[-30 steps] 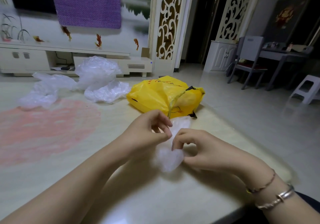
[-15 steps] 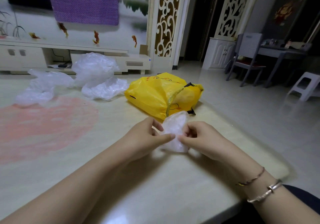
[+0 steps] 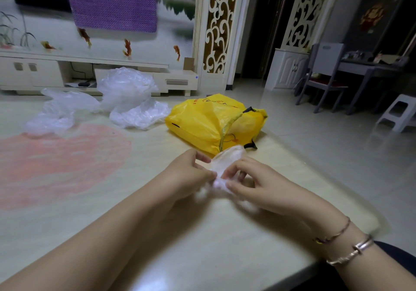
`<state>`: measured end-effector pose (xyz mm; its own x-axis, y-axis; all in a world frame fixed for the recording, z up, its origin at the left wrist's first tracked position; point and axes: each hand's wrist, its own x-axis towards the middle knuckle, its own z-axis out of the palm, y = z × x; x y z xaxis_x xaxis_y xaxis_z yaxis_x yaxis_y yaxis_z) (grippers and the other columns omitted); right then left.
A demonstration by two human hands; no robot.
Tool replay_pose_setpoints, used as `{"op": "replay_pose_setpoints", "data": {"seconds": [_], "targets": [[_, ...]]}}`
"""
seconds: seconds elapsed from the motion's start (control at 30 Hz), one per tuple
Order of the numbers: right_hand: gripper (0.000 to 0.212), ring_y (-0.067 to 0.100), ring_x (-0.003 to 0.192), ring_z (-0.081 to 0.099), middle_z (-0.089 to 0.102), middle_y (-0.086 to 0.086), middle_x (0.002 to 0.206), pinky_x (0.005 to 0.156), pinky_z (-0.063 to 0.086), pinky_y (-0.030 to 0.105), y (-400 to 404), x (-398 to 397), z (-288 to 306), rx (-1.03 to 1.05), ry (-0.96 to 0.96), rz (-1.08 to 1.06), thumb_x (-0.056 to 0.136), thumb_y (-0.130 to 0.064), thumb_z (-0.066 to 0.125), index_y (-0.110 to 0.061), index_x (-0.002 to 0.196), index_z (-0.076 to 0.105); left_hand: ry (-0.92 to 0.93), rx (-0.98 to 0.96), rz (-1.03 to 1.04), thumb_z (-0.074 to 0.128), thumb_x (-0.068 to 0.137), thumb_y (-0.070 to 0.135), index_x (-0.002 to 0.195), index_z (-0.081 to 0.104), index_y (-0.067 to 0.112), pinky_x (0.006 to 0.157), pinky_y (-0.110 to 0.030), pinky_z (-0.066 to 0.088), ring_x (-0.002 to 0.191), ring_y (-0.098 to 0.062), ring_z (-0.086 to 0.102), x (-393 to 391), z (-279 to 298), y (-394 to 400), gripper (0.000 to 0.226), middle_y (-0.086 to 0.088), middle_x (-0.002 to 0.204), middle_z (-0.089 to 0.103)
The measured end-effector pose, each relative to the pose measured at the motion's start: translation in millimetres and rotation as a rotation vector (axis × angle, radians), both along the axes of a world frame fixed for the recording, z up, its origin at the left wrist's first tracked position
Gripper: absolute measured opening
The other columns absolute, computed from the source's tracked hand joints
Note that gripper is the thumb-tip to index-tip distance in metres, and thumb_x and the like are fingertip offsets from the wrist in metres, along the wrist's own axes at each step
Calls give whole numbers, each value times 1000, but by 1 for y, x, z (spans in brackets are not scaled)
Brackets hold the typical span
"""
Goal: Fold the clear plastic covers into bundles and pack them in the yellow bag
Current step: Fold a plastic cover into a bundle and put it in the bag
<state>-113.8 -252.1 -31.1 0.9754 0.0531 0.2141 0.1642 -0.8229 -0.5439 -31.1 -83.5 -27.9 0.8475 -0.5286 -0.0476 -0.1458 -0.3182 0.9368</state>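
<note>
Grip: both hands had their fingers curled in on one small wad of clear plastic, the left hand [image 3: 191,173] pinching it from one side and the right hand [image 3: 252,184] from the other, fingertips nearly meeting over it.
Bundle: the clear plastic bundle [image 3: 225,164] sat between the two hands just above the table [image 3: 202,245], its far end poking up past the fingers; whether its underside touched the tabletop could not be told.
Step in hand: by the look of it the person was tightening the last fold or twist before packing.
Key relation: the yellow bag [image 3: 202,124] lay straight ahead of the grip, just beyond the bundle's far end, the two all but overlapping from where the camera looked. Its long axis ran left to right across the table, and what seemed to be its mouth, with the dark handle tabs, faced right.
Nearer hand: the right hand sat closer to that opening, so I would judge it the likelier one to carry the bundle in.
Still to fold: three loose clear covers [image 3: 132,101] lay in a heap at the far left, well apart from the hands and left of the bag.
Risk: slippery film might spring open once one hand lets go.
</note>
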Motion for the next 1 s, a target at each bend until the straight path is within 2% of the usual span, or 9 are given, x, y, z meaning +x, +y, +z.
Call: {"op": "replay_pose_setpoints", "data": {"seconds": [0.1, 0.27, 0.43, 0.5, 0.57, 0.67, 0.77, 0.87, 1.0], "targets": [[44, 3, 94, 53, 56, -14, 106, 80, 46, 19, -8, 0, 1, -34, 90, 14, 71, -63, 64, -33, 103, 60, 65, -29, 8, 69, 85, 15, 112, 59, 15, 67, -27, 43, 66, -17, 56, 5, 4, 4, 28, -10, 90, 73], [16, 12, 82, 50, 55, -8, 86, 70, 45, 35, 3, 5, -6, -128, -107, -14, 70, -31, 49, -25, 84, 56, 69, -78, -28, 71, 85, 27, 108, 63, 15, 55, -21, 42, 60, -11, 53, 2, 8, 5, 27, -6, 86, 67], [30, 16, 64, 43, 46, 11, 70, 59, 37, 39, 0, 3, 3, 33, -45, -7, 76, -26, 51, 3, 76, 53, -82, -61, -161, 86, 62, 39, 100, 67, 24, 56, -7, 37, 57, 12, 52, 1, 14, 11, 45, 11, 97, 64], [28, 8, 61, 36, 39, 3, 66, 56, 29, 31, -2, 3, 6, 87, 48, -6, 78, -24, 54, 4, 74, 51, -68, -22, -242, 90, 56, 31, 98, 67, 21, 63, -11, 41, 60, 5, 54, 3, 11, 11, 49, 4, 96, 68], [25, 6, 63, 37, 41, -1, 68, 56, 28, 27, -3, 5, 6, 179, 119, 7, 79, -20, 56, 4, 73, 56, -28, -18, -245, 80, 54, 29, 94, 68, 18, 70, -26, 45, 69, -12, 58, 3, 6, 9, 43, -8, 88, 69], [31, 12, 71, 41, 45, 3, 75, 62, 30, 29, -3, 11, 3, 322, 137, -21, 77, -22, 57, 8, 81, 57, 10, -10, -157, 74, 62, 29, 88, 68, 16, 56, -30, 45, 58, -23, 52, 4, 1, 6, 30, -20, 73, 62], [17, 14, 65, 42, 45, 4, 70, 60, 32, 32, -6, 15, -2, 340, 92, -123, 83, -17, 63, -5, 77, 52, 8, 19, -90, 68, 85, 17, 87, 65, 13, 42, -17, 30, 42, -15, 41, 8, -5, 4, 6, -12, 64, 56], [11, 8, 62, 47, 55, -5, 81, 61, 40, 30, -5, 18, -7, 310, 47, -195, 85, -16, 65, -13, 90, 55, -6, 12, -35, 62, 89, 17, 83, 62, 17, 39, -15, 29, 42, -15, 43, 11, -10, -1, 6, -12, 65, 60], [29, 11, 63, 44, 50, -3, 91, 62, 41, 29, -2, 20, -4, 325, 76, -161, 84, -9, 62, -19, 106, 46, -34, 8, 6, 58, 91, 16, 85, 62, 16, 37, -15, 29, 39, -14, 43, 14, -14, -8, 6, -10, 60, 58]]}}
